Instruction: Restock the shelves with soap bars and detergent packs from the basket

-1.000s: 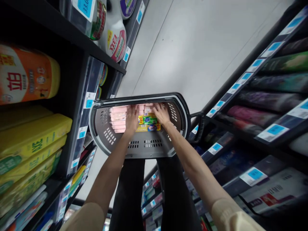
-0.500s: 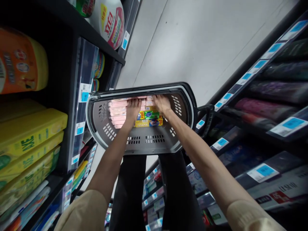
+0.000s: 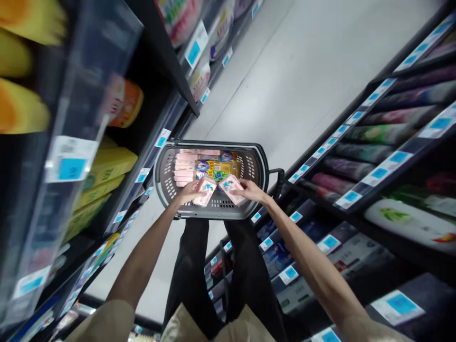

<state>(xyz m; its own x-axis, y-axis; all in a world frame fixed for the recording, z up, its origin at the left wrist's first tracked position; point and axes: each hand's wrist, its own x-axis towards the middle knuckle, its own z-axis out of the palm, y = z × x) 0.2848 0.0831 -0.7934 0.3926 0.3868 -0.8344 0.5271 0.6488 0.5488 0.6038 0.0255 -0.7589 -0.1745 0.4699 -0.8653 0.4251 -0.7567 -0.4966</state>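
A grey shopping basket (image 3: 164, 166) stands on the aisle floor in front of my legs. Inside it lie a stack of pink soap boxes (image 3: 185, 166) and yellow and green packs (image 3: 219, 168). My left hand (image 3: 188, 192) holds one pink soap box (image 3: 205, 190) over the basket's near rim. My right hand (image 3: 251, 190) holds another pink soap box (image 3: 231, 185) just beside it. Both boxes are lifted above the basket's contents.
Dark shelves line both sides of the aisle. The left shelf (image 3: 107, 156) carries yellow packs and orange bottles with blue price tags. The right shelf (image 3: 356, 156) holds dark pouches and boxes. Pale floor (image 3: 292, 80) stretches ahead beyond the basket.
Both hands were pressed on the goods inside the basket; now each has lifted out a pink soap box toward me. My head has risen, so the basket looks smaller and farther.
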